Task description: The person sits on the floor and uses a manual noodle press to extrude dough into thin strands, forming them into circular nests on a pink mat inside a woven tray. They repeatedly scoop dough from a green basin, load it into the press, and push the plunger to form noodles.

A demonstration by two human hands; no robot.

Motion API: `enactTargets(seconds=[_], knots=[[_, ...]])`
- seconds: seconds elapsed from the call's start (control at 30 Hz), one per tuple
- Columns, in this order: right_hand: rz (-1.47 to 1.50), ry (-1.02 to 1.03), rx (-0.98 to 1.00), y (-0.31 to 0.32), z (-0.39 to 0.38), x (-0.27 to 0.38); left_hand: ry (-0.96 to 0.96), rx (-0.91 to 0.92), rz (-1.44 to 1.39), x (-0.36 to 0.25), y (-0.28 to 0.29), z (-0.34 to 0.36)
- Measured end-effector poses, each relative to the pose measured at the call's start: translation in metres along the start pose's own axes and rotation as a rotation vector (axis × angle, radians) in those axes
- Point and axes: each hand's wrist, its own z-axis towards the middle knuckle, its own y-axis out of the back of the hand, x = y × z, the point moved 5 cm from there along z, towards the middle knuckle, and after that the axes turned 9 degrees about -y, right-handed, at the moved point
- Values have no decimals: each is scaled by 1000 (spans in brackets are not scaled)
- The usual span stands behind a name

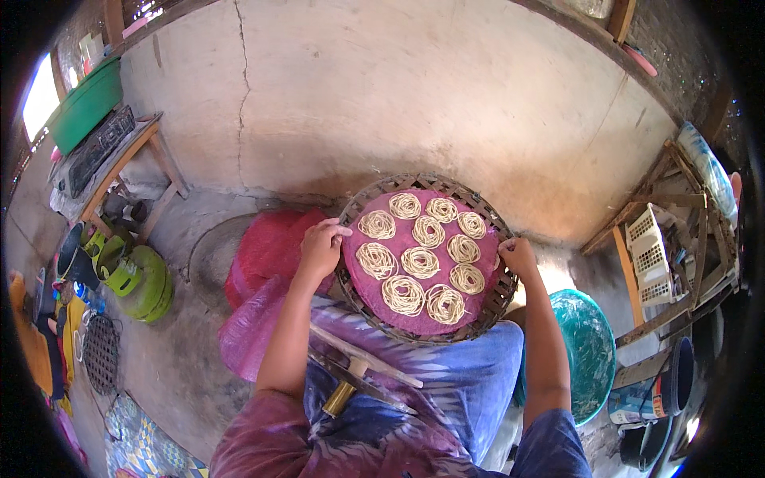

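Nearest us: our tie-dyed shirt (267, 434) in purple and blue; just beyond it, over our lap, a wooden implement with a brass-coloured cylinder (340, 398)
Woven bamboo tray (385, 186): round and dark, held out over our knees; whether our knees bear its weight we cannot tell
Magenta cloth (441, 282): spread inside the tray, leaving the weave bare along the rim
Noodle coils (420, 262): eleven pale, loose nests lying on the cloth; the topmost near the far rim, the two lowest toward the near rim
Left hand (321, 247): fingers closed round the tray's left rim, thumb over the top
Right hand (518, 256): fingers curled shut on the right rim, just beside the outermost coils
Left of the tray: red mesh sack (259, 255) on the floor; green gas cylinder (150, 283) farther off
Right of the tray: teal basin (586, 358), smeared white inside, partly behind our right forearm
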Motion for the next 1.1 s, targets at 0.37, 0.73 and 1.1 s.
enactTargets(seconds=[0.37, 0.73, 1.1], knots=[[29, 53, 13, -2, -4, 0, -51, 109, -32, 19, -8, 23], [29, 38, 48, -7, 2, -7, -33, -5, 337, -8, 7, 22], [70, 75, -45, -6, -2, -5, 43, 278, 73, 6, -3, 47]])
